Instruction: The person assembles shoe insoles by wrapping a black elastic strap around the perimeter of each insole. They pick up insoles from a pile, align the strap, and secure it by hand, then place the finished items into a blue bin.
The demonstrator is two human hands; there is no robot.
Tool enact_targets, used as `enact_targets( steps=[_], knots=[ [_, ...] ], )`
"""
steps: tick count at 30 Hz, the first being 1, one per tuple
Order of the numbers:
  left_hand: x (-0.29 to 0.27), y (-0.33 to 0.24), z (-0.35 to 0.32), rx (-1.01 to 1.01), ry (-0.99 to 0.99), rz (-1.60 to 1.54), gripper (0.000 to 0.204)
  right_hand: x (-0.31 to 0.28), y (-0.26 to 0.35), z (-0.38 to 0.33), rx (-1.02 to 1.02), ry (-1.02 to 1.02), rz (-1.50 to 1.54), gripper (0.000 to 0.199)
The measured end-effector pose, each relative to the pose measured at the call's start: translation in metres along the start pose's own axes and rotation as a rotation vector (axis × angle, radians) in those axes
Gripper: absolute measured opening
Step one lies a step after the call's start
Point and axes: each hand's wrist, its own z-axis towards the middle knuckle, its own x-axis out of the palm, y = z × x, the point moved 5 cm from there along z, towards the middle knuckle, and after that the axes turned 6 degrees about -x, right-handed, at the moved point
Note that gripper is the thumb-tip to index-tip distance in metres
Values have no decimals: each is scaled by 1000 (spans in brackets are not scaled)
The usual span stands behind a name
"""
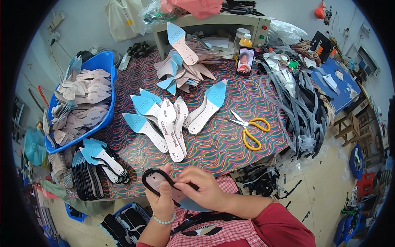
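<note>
Close to my body, my left hand (163,201) grips a pale shoe insole (154,178), its thumb pressed on the face. A black strip (145,172) runs around the insole's rounded end. The fingers of my right hand (202,188) are pinched at the strip along the insole's right side. Part of the insole is hidden behind my hands. On the table ahead lie loose pale insoles (168,127) with blue toe parts, fanned out. Yellow-handled scissors (246,123) lie with blades parted to the right of them.
A blue basket (112,88) full of insoles stands at the left. Black-edged insoles (87,181) are stacked at the table's near left. Another insole pile (185,74) and a phone (245,61) are at the back. Grey and black strips (298,103) hang over the right edge.
</note>
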Motion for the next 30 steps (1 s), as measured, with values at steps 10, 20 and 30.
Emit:
enact_targets(
  steps=[10, 20, 30],
  knots=[
    [10, 3, 4, -12, 13, -145, 27, -7, -7, -8, -220, -89, -69, 12],
    [11, 13, 8, -201, 174, -368, 30, -18, -9, -25, -92, 331, -495, 20],
    [16, 21, -13, -358, 248, -144, 33, -12, -16, -14, 18, 249, -120, 17]
  ],
)
